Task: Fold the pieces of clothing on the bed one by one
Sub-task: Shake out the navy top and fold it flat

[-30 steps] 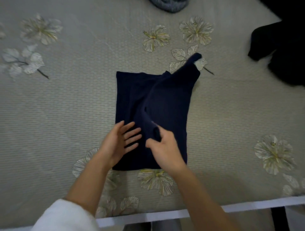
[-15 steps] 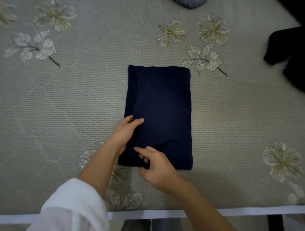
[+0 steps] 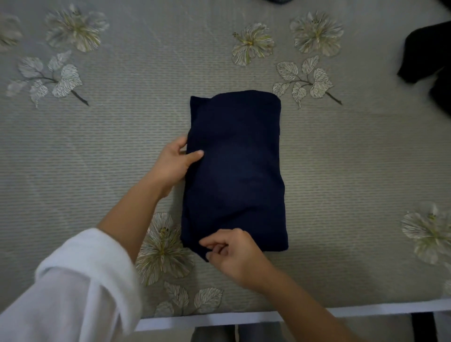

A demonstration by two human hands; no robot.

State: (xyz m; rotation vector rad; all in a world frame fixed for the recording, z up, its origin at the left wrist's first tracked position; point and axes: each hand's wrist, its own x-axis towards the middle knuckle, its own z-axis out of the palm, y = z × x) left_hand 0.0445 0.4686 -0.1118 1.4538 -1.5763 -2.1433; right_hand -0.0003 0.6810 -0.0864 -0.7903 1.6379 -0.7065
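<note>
A navy blue garment (image 3: pixel 235 168) lies folded into a tall rectangle in the middle of the bed (image 3: pixel 122 146). My left hand (image 3: pixel 174 163) grips its left edge about halfway up, thumb on top of the cloth and fingers under it. My right hand (image 3: pixel 234 256) pinches the near left corner of the same garment between thumb and fingers. The garment bulges slightly in the middle.
Black clothing (image 3: pixel 429 61) lies at the right edge of the bed. A grey garment (image 3: pixel 278 1) peeks in at the top edge. The bedspread is grey-green with printed flowers. The bed's white near edge (image 3: pixel 268 315) runs along the bottom.
A second ago the upper right part of the garment was still up in the air; it has since been laid flat. My left hand moved up the left edge, and my right hand took the near corner.
</note>
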